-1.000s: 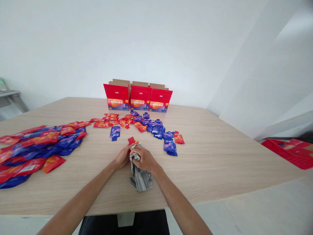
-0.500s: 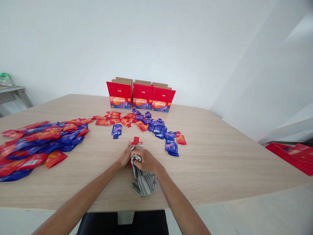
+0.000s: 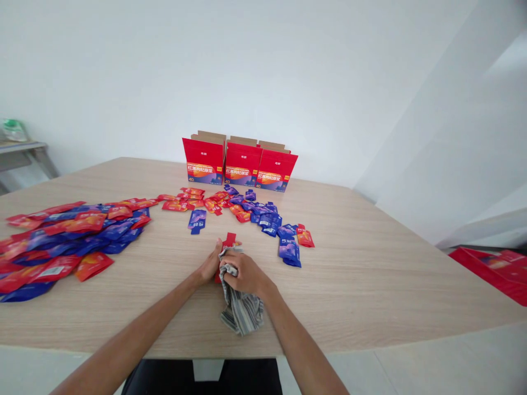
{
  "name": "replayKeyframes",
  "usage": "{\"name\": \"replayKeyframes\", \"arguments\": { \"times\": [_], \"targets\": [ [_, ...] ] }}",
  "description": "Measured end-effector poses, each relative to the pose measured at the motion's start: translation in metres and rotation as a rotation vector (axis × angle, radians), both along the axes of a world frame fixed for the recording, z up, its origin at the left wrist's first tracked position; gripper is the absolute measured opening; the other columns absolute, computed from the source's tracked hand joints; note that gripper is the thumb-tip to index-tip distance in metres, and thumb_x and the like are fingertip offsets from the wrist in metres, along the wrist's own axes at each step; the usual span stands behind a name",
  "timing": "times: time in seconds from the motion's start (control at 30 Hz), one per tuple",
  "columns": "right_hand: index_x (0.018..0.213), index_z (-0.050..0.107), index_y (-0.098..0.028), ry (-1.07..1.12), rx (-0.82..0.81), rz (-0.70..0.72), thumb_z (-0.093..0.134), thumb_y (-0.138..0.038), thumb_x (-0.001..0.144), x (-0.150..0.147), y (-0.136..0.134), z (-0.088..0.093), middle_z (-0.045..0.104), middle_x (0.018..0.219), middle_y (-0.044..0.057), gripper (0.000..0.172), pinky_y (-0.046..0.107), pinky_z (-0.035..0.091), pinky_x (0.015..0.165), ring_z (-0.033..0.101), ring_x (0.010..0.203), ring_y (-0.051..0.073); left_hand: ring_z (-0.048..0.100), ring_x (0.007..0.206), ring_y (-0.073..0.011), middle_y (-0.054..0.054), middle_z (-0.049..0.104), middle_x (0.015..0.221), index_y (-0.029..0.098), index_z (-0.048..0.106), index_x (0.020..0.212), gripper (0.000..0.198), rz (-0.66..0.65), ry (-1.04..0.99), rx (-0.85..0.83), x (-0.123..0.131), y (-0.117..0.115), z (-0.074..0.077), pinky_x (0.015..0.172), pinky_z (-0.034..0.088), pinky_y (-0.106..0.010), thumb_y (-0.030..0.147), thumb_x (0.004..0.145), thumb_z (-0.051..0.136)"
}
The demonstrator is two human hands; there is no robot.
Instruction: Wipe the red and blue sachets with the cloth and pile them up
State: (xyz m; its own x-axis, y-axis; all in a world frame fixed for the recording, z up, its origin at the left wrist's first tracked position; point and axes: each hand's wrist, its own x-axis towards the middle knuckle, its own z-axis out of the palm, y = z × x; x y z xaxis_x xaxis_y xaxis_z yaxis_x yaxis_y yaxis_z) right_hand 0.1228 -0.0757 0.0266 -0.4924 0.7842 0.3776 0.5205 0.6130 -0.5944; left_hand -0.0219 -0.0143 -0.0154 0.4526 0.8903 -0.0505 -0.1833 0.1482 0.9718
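Observation:
Low over the table's near middle, my right hand [image 3: 244, 272] is closed round a grey striped cloth [image 3: 244, 314] and presses part of it onto a red pouch [image 3: 229, 239]. The cloth's loose end hangs toward the table's front edge. My left hand [image 3: 211, 267] grips the pouch along its left side. Only the pouch's top tab and a little of its face show; hands and cloth cover the rest. A single blue pouch [image 3: 197, 220] lies just beyond my left hand. Another blue pouch [image 3: 289, 249] lies to the right of my right hand.
A large heap of red and blue pouches [image 3: 88, 222] covers the table's left side. Farther back, several red pouches [image 3: 178, 206] and blue pouches [image 3: 269, 220] lie scattered. Three open red cartons [image 3: 242, 164] stand behind them. At far right is a red box [image 3: 486, 271].
The view has shifted slightly. My hands remain together at the red pouch, with the cloth still pressed to it; only a very small shift of the hands shows.

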Motion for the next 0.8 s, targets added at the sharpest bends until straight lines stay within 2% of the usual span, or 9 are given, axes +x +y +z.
{"name": "replayKeyframes", "arguments": {
  "times": [0.07, 0.1, 0.27, 0.33, 0.4, 0.47, 0.53, 0.6, 0.8],
  "targets": [
    [0.079, 0.061, -0.020, -0.048, -0.036, 0.076, 0.060, -0.008, 0.077, -0.0012, -0.0018, 0.0013, 0.061, 0.084, -0.001, 0.012, 0.025, 0.044, 0.074, 0.057, 0.076, 0.014, 0.064, 0.114, -0.0299, -0.012, 0.075, 0.104, 0.016, 0.073, 0.113, 0.079, -0.018, -0.043, -0.019, 0.0001, 0.0007, -0.0006, 0.107, 0.042, -0.041, 0.082, 0.081, 0.042],
    [0.080, 0.061, -0.020, -0.053, -0.038, 0.064, 0.061, -0.008, 0.077, -0.0021, -0.0022, 0.0015, 0.061, 0.085, -0.001, 0.012, 0.025, 0.044, 0.074, 0.057, 0.077, 0.015, 0.064, 0.113, -0.0298, -0.012, 0.075, 0.104, 0.016, 0.072, 0.114, 0.079, -0.019, -0.043, -0.018, 0.0001, 0.0008, -0.0008, 0.106, 0.042, -0.041, 0.082, 0.081, 0.041],
    [0.095, 0.062, -0.022, 0.050, 0.063, -0.250, 0.059, -0.010, 0.080, -0.0059, 0.0002, 0.0002, 0.060, 0.102, 0.003, 0.019, 0.028, 0.045, 0.084, 0.058, 0.092, 0.018, 0.059, 0.121, -0.0306, -0.011, 0.076, 0.097, 0.017, 0.076, 0.100, 0.074, 0.055, 0.133, 0.038, -0.0011, -0.0024, 0.0005, 0.109, 0.039, -0.041, 0.080, 0.080, 0.045],
    [0.096, 0.061, -0.022, 0.078, 0.082, -0.297, 0.057, -0.010, 0.081, -0.0056, 0.0004, 0.0006, 0.060, 0.102, 0.003, 0.019, 0.029, 0.045, 0.083, 0.057, 0.092, 0.017, 0.056, 0.125, -0.0310, -0.011, 0.076, 0.100, 0.017, 0.076, 0.098, 0.074, 0.061, 0.173, 0.067, -0.0018, -0.0039, 0.0014, 0.113, 0.034, -0.040, 0.081, 0.079, 0.046],
    [0.091, 0.061, -0.021, 0.066, 0.076, -0.246, 0.057, -0.010, 0.080, -0.0045, -0.0009, 0.0021, 0.061, 0.099, 0.002, 0.017, 0.028, 0.044, 0.082, 0.058, 0.089, 0.017, 0.055, 0.126, -0.0313, -0.011, 0.076, 0.102, 0.017, 0.077, 0.099, 0.071, 0.036, 0.147, 0.081, -0.0021, -0.0040, 0.0014, 0.114, 0.032, -0.038, 0.079, 0.078, 0.050],
    [0.086, 0.062, -0.021, 0.027, 0.044, -0.124, 0.059, -0.009, 0.079, -0.0036, -0.0032, 0.0041, 0.062, 0.094, 0.001, 0.015, 0.027, 0.044, 0.079, 0.058, 0.085, 0.016, 0.058, 0.121, -0.0318, -0.011, 0.076, 0.102, 0.017, 0.076, 0.102, 0.069, -0.012, 0.064, 0.048, -0.0018, -0.0023, 0.0002, 0.111, 0.036, -0.038, 0.077, 0.078, 0.053],
    [0.081, 0.062, -0.021, -0.021, -0.004, 0.007, 0.061, -0.009, 0.078, -0.0035, -0.0052, 0.0056, 0.062, 0.089, -0.001, 0.013, 0.025, 0.044, 0.076, 0.058, 0.081, 0.015, 0.063, 0.113, -0.0312, -0.011, 0.076, 0.101, 0.016, 0.074, 0.110, 0.071, -0.055, -0.030, -0.008, -0.0012, 0.0004, -0.0018, 0.106, 0.041, -0.040, 0.077, 0.080, 0.051],
    [0.079, 0.062, -0.021, -0.051, -0.023, 0.051, 0.062, -0.010, 0.078, -0.0044, -0.0059, 0.0060, 0.062, 0.086, -0.001, 0.012, 0.024, 0.044, 0.074, 0.058, 0.078, 0.014, 0.065, 0.108, -0.0301, -0.011, 0.075, 0.101, 0.016, 0.072, 0.114, 0.075, -0.061, -0.082, -0.033, -0.0005, 0.0025, -0.0035, 0.103, 0.043, -0.041, 0.078, 0.081, 0.047],
    [0.098, 0.062, -0.021, 0.070, 0.078, -0.311, 0.057, -0.011, 0.081, -0.0065, -0.0021, 0.0045, 0.061, 0.105, 0.005, 0.020, 0.030, 0.046, 0.085, 0.058, 0.094, 0.018, 0.061, 0.116, -0.0303, -0.009, 0.076, 0.091, 0.017, 0.078, 0.091, 0.060, 0.034, 0.046, 0.007, -0.0008, -0.0028, 0.0011, 0.111, 0.035, -0.037, 0.072, 0.081, 0.055]
  ]
}}
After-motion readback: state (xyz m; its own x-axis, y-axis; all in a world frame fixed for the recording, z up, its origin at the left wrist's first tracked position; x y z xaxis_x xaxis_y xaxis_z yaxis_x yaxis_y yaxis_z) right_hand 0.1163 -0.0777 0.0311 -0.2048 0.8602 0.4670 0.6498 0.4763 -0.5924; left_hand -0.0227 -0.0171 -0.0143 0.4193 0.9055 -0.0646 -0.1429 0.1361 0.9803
